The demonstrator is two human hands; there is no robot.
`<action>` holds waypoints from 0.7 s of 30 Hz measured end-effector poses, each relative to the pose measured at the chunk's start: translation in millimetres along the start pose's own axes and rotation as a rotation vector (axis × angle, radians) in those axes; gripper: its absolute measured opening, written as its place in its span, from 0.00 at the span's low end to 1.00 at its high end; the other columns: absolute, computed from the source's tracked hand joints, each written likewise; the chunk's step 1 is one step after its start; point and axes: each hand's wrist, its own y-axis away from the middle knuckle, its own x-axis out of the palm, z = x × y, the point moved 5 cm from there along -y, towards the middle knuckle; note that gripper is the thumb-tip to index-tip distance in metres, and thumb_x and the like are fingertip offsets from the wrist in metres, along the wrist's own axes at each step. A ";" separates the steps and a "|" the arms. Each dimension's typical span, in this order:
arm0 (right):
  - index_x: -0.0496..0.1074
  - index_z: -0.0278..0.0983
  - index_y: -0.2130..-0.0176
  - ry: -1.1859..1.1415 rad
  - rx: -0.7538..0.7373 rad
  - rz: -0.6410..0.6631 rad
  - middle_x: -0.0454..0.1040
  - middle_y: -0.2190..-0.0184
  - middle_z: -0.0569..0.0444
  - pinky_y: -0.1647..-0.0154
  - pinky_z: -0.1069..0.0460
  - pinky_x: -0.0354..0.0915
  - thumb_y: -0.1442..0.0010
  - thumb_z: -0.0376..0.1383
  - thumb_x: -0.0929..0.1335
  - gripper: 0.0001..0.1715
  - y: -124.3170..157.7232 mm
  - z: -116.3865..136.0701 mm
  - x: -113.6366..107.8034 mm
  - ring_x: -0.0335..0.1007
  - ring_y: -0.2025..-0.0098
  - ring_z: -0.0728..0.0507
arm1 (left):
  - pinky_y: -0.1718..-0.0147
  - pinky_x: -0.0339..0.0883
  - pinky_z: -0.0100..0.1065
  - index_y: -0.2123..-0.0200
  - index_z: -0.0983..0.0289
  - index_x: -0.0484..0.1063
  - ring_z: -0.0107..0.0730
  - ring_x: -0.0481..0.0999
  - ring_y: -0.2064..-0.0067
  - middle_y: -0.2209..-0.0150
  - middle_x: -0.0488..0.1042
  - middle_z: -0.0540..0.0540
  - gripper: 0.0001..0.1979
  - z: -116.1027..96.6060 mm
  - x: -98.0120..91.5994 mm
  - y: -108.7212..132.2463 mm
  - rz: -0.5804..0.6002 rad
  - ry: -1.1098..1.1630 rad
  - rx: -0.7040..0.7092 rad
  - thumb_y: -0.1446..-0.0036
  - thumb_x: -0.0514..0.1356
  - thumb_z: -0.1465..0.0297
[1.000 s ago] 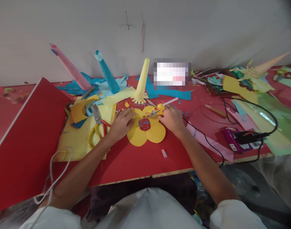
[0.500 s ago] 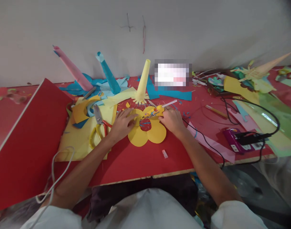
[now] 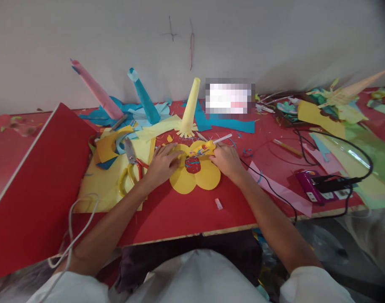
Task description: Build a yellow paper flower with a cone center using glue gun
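Observation:
A yellow paper flower [image 3: 206,176] with rounded petals and a hole in its middle lies flat on the red table. My left hand [image 3: 163,162] rests over its left side, palm down, fingers stretched out across the upper left petal. Closed around a yellow hot glue gun [image 3: 202,148], my right hand [image 3: 227,158] is at the upper right petal. A clear glue stick [image 3: 223,139] sticks out of the gun's back. The nozzle points left, above the upper petals; whether it touches the paper I cannot tell. Behind the flower stands a pale yellow paper cone [image 3: 190,107] with a fringed base.
Scissors [image 3: 131,168] with red and yellow handles lie on yellow sheets [image 3: 97,193] at left. A blue cone [image 3: 146,101] and pink cone [image 3: 97,90] stand behind. A black cord [image 3: 268,181] runs right to a purple power box [image 3: 312,187]. A red board [image 3: 37,189] leans at left.
The glue gun has tilted and shifted slightly, its stick's end now a little lower and further left. The left hand and the flower stay almost as they were.

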 end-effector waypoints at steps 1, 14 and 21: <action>0.75 0.30 0.43 0.000 0.001 0.004 0.80 0.50 0.35 0.57 0.48 0.67 0.32 0.33 0.66 0.20 0.0 0.6 0.0 0.79 0.53 0.36 | 0.28 0.56 0.57 0.38 0.55 0.76 0.50 0.66 0.28 0.28 0.66 0.59 0.20 -0.4 -0.3 0.1 -0.001 0.001 -0.002 0.30 0.55 0.68; 0.76 0.30 0.43 -0.008 -0.053 0.040 0.81 0.50 0.35 0.59 0.49 0.68 0.32 0.33 0.67 0.21 -0.4 4.5 3.5 0.80 0.52 0.35 | 0.28 0.56 0.58 0.40 0.58 0.77 0.50 0.66 0.28 0.29 0.68 0.61 0.20 0.8 0.7 0.1 -0.027 0.036 -0.005 0.30 0.54 0.71; 0.75 0.31 0.40 -0.009 -0.086 0.077 0.80 0.48 0.36 0.60 0.49 0.66 0.32 0.34 0.67 0.23 -0.6 5.8 5.1 0.81 0.51 0.35 | 0.28 0.56 0.58 0.40 0.60 0.77 0.51 0.67 0.28 0.30 0.69 0.62 0.19 0.3 0.6 0.2 -0.032 0.028 0.003 0.30 0.54 0.71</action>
